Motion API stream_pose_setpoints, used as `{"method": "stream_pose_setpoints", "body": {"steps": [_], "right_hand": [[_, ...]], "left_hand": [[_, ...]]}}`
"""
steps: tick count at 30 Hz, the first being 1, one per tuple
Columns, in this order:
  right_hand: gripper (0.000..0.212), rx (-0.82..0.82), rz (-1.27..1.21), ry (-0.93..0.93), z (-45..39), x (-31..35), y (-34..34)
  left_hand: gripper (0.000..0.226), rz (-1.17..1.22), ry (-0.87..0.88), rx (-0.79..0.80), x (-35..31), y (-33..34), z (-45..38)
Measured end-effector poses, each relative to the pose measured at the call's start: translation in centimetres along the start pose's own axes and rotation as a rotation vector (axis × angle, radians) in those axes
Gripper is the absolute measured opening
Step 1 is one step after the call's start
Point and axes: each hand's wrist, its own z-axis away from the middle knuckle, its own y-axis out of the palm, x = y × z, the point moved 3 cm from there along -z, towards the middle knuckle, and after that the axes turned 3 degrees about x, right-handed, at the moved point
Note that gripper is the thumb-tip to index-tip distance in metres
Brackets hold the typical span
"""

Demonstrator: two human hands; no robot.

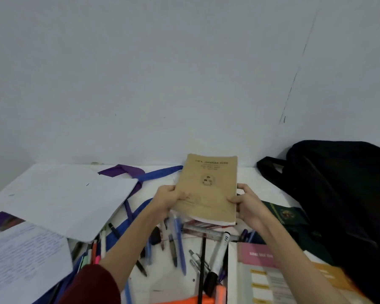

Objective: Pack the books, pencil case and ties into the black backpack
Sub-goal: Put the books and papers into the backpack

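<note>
Fingers (pixel 176 189) of both hands were clamped on the brown book (pixel 206 187).
The black backpack (pixel 338 189) lay rightward, nearer the right hand (pixel 250 205).

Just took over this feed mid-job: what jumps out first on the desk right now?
The brown paper-covered book at centre, raised over the desk, gripped by the left hand and right hand at its two sides. The black backpack slumps at the right against the wall. Below the book, loose pens and a ruler lie scattered, with white papers spread at the left.
</note>
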Motion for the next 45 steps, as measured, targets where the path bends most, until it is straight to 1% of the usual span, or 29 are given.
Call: {"method": "stream_pose_setpoints", "body": {"steps": [1, 3, 4, 6, 7, 8, 9, 11, 14, 16, 18, 19, 21, 22, 23, 24, 25, 27, 29, 30, 32, 34, 35, 36, 38, 39, 40, 42, 45], "right_hand": [[0.027, 0.035, -0.022, -0.023, 0.5, 0.8, -0.3], [0.027, 0.030, -0.046, -0.118, 2.0, 2.6, -2.1], [0.037, -0.015, -0.033, -0.188, 2.8, 3.8, -3.3], [0.074, -0.161, 0.102, -0.368, 5.4, 6.8, -6.6], [0.086, -0.204, 0.198, -0.442, 6.7, 8.1, -7.9], [0.091, -0.212, 0.281, -0.482, 8.1, 9.1, -9.1], [0.086, -0.196, 0.348, -0.500, 9.5, 10.0, -10.4], [0.060, -0.116, 0.439, -0.474, 11.9, 10.8, -12.8], [0.036, 0.011, 0.433, -0.420, 15.1, 11.2, -16.8], [0.034, 0.011, 0.346, -0.419, 17.0, 11.3, -20.6], [0.046, -0.052, 0.234, -0.438, 18.6, 11.4, -25.4], [0.054, -0.105, 0.187, -0.448, 19.1, 11.2, -27.8], [0.063, -0.224, 0.069, -0.464, 19.6, 10.7, -32.4], [0.057, -0.281, -0.004, -0.468, 19.9, 10.5, -34.6], [0.043, -0.332, -0.065, -0.484, 20.2, 10.3, -36.8], [0.028, -0.372, -0.119, -0.495, 20.6, 10.0, -38.5], [0.022, -0.401, -0.158, -0.496, 21.0, 9.6, -40.5], [0.021, -0.420, -0.218, -0.466, 21.5, 9.1, -42.8], [0.019, -0.401, -0.277, -0.429, 22.1, 8.8, -44.0], [0.018, -0.376, -0.294, -0.408, 22.2, 8.7, -44.4], [0.018, -0.330, -0.287, -0.378, 22.4, 9.0, -44.8], [0.018, -0.279, -0.286, -0.380, 22.4, 9.8, -44.8], [0.017, -0.252, -0.291, -0.387, 22.4, 10.1, -44.7], [0.016, -0.225, -0.305, -0.397, 22.3, 10.4, -44.5], [0.015, -0.177, -0.330, -0.410, 22.0, 10.8, -44.3], [0.017, -0.155, -0.333, -0.412, 21.9, 11.0, -44.2], [0.018, -0.132, -0.330, -0.411, 21.7, 11.0, -44.3], [0.019, -0.098, -0.321, -0.405, 21.4, 11.2, -44.3], [0.024, -0.078, -0.299, -0.381, 21.2, 11.2, -44.5]], "left_hand": [[0.029, 0.110, 0.004, 0.051, -1.0, -0.1, 0.6], [0.018, 0.142, 0.093, 0.129, -3.7, 0.6, 2.0], [0.014, 0.100, 0.171, 0.145, -5.1, 0.8, 2.7], [0.014, -0.076, 0.371, 0.159, -8.8, 2.0, 4.4], [0.017, -0.171, 0.464, 0.168, -10.6, 2.7, 5.4], [0.021, -0.261, 0.535, 0.192, -12.2, 3.7, 6.3], [0.024, -0.345, 0.589, 0.241, -13.6, 5.3, 7.2], [0.023, -0.505, 0.662, 0.328, -15.8, 8.5, 8.6], [0.016, -0.622, 0.753, 0.372, -18.1, 13.5, 10.1], [0.023, -0.531, 0.824, 0.276, -18.9, 17.1, 10.5], [0.039, -0.441, 0.910, 0.158, -18.8, 21.4, 10.2], [0.048, -0.434, 0.922, 0.127, -18.3, 23.8, 9.8], [0.064, -0.453, 0.810, 0.146, -16.6, 28.0, 8.9], [0.069, -0.466, 0.717, 0.192, -15.5, 30.1, 8.7], [0.074, -0.500, 0.660, 0.247, -14.2, 32.3, 8.7], [0.077, -0.568, 0.655, 0.312, -12.9, 34.2, 9.2], [0.081, -0.660, 0.675, 0.380, -11.4, 36.6, 10.1], [0.088, -0.883, 0.706, 0.479, -8.9, 39.6, 11.7], [0.076, -1.126, 0.741, 0.404, -7.6, 41.1, 12.3], [0.060, -1.153, 0.780, 0.335, -7.7, 41.3, 12.2], [0.025, -1.061, 0.807, 0.235, -8.7, 40.9, 11.7], [0.015, -0.900, 0.829, 0.151, -9.5, 40.4, 11.6], [0.012, -0.863, 0.860, 0.180, -9.6, 40.3, 12.0], [0.019, -0.894, 0.908, 0.236, -9.5, 40.3, 12.9], [0.055, -1.171, 0.976, 0.355, -8.0, 41.0, 14.3], [0.062, -1.333, 1.001, 0.373, -7.1, 41.3, 14.4], [0.058, -1.420, 1.003, 0.360, -6.7, 41.4, 14.1], [0.041, -1.333, 0.971, 0.263, -6.9, 40.8, 12.7], [0.018, -0.836, 0.818, 0.095, -9.3, 39.3, 10.8]]}}
